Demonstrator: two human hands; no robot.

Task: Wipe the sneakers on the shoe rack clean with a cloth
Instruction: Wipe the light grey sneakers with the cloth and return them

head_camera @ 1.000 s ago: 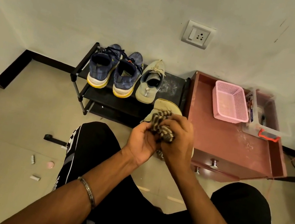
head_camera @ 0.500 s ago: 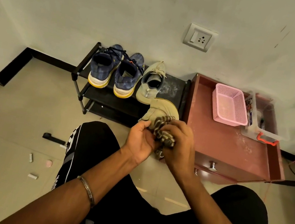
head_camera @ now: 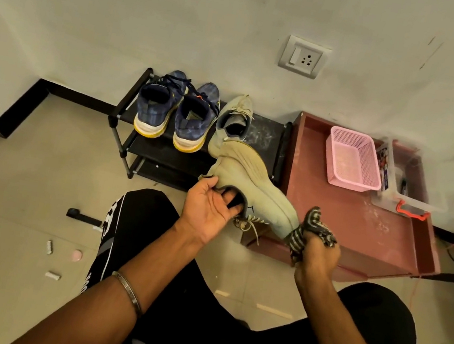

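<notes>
The left hand (head_camera: 211,205) grips the beige fabric sneaker (head_camera: 251,182) at its collar, sole turned up, in front of the black metal shoe rack (head_camera: 269,132). The right hand (head_camera: 318,256) holds the striped grey cloth (head_camera: 313,228) bunched against the toe, at about 4 o'clock from the shoe's middle. I judge the work to be midway: its beige mate (head_camera: 233,120) and two blue sneakers (head_camera: 175,111) wait on the rack. One second ago both hands met at the cloth; now they are apart and the shoe is turned.

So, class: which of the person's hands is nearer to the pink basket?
Right. The right hand, gripping the striped cloth, sits just below-left of the pink basket; the left hand, holding the beige sneaker, is farther left.
</notes>
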